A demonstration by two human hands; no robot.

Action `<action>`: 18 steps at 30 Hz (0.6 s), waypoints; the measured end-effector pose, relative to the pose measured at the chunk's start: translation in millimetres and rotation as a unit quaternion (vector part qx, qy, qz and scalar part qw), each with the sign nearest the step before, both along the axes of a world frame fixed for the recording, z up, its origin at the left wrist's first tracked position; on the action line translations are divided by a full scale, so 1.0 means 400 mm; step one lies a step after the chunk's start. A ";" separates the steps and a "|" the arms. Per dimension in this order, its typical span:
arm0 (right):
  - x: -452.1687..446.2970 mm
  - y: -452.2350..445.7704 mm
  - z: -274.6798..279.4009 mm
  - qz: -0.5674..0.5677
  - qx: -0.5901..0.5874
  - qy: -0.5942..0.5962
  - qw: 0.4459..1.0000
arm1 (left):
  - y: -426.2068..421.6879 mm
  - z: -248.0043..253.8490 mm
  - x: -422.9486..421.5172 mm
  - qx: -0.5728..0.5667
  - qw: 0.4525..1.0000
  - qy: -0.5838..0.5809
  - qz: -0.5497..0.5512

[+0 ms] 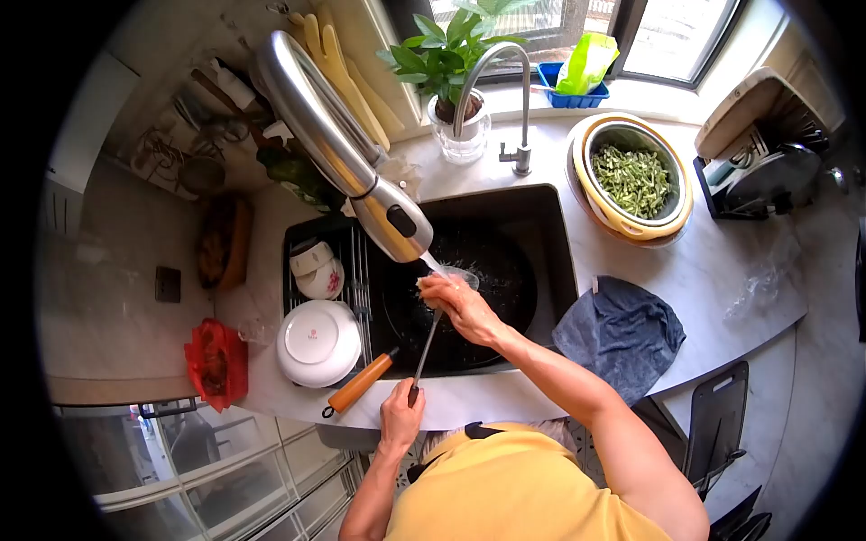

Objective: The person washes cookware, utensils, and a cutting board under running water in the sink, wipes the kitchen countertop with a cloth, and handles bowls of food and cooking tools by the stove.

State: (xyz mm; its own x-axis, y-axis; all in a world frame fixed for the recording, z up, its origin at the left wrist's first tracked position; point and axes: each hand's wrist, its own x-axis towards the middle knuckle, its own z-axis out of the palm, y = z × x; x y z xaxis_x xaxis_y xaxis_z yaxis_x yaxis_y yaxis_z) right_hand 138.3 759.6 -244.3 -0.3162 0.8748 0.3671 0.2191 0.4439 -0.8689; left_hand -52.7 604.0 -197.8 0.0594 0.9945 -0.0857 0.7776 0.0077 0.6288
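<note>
My left hand (401,417) is closed around the dark grip of a long-handled metal utensil (428,349), whose shaft slants up over the sink. At its far end, my right hand (460,307) is closed on the utensil's head, under water running from the pull-out faucet (393,219). Fingers and splashing water mostly hide that head, so its shape is unclear. A small pale bit shows at the right fingertips; I cannot make out what it is. Below lies a wide black wok (505,279) in the sink (552,230), its orange-brown handle (361,383) resting over the front edge.
Left of the sink, a dish rack (354,261) holds bowls (317,343). On the right are a grey cloth (622,334) and a yellow-rimmed basin (591,203) of chopped greens. A second tap (525,108) and a potted plant (460,135) stand behind.
</note>
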 end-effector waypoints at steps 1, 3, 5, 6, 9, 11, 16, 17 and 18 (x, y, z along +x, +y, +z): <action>0.002 0.009 -0.014 -0.001 -0.005 0.003 1.000 | -0.007 0.004 -0.002 0.011 1.000 -0.005 0.006; 0.017 0.067 -0.054 -0.065 -0.161 0.017 0.985 | -0.012 0.006 -0.006 0.025 1.000 -0.009 0.010; 0.022 0.088 -0.081 -0.105 -0.177 -0.010 0.978 | -0.009 0.002 -0.009 0.033 0.999 -0.014 0.003; 0.014 0.076 -0.074 -0.123 -0.092 -0.012 0.988 | -0.010 -0.001 -0.011 0.033 0.999 -0.014 0.003; -0.050 -0.018 0.025 -0.090 -0.110 0.178 0.974 | -0.004 -0.010 -0.005 0.037 0.998 -0.022 0.035; -0.040 -0.031 0.037 -0.108 0.091 0.024 0.990 | 0.006 -0.005 -0.004 0.029 0.997 -0.043 0.048; -0.002 0.058 -0.056 -0.224 -0.082 0.085 0.967 | 0.003 -0.014 -0.004 0.038 0.997 -0.068 0.025; -0.005 0.043 -0.065 -0.250 -0.077 0.071 0.963 | 0.000 -0.016 -0.001 0.041 0.995 -0.086 0.024; -0.011 0.015 -0.021 -0.236 -0.074 0.107 0.963 | 0.008 -0.016 0.000 0.044 0.995 -0.088 0.022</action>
